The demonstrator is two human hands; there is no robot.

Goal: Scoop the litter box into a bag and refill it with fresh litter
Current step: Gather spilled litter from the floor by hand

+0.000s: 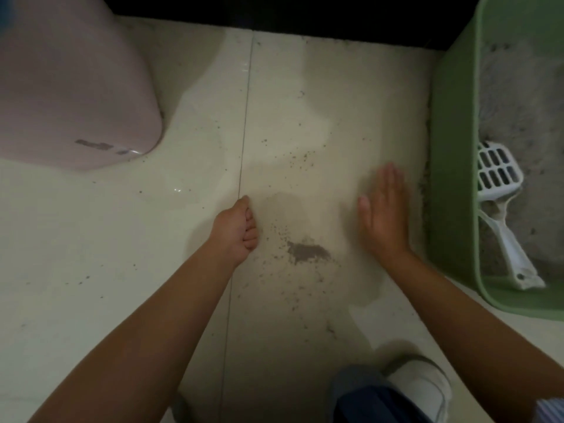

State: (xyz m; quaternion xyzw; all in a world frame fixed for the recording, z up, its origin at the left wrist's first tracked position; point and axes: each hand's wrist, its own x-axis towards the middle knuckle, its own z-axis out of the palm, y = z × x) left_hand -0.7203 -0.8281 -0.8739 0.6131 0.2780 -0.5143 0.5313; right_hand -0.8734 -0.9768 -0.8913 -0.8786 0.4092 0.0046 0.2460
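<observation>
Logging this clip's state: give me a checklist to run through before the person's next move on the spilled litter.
1. Spilled litter pile on the floor tiles located, between the hands: ok.
2. Right hand open and flat, free to sweep: ok.
3. Left hand curled; whether it holds grains: cannot tell.
4. Scoop within view, lying inside the green litter box: ok.
5. Bag for the waste in view: not ok, none visible.
6. Floor free of stray grains: not ok, scattered around the pile.
</observation>
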